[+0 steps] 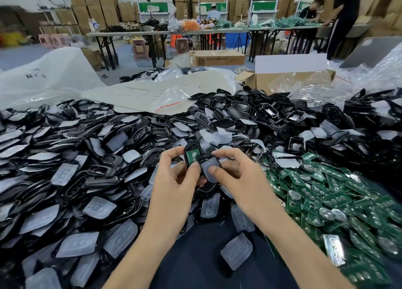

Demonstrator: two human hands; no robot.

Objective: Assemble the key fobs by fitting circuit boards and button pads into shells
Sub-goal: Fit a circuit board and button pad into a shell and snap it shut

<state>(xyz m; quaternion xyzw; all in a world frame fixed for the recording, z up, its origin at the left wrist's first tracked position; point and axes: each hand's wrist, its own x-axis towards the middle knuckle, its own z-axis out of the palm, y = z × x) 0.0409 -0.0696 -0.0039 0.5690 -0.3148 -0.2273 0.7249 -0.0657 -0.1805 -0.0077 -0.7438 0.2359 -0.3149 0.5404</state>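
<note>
Both forearms reaching forward, bare, converging at centre. Left hand [174, 179] curled, thumb up front, fingers wrapped round behind. Right hand [237, 175] angled inward, thumb pressing down, index finger arched over, fingertips nearly meeting the left's.

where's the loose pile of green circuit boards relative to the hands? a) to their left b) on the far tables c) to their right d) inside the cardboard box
c: the green circuit boards are heaped beside the right hand, opposite the left hand.
</note>
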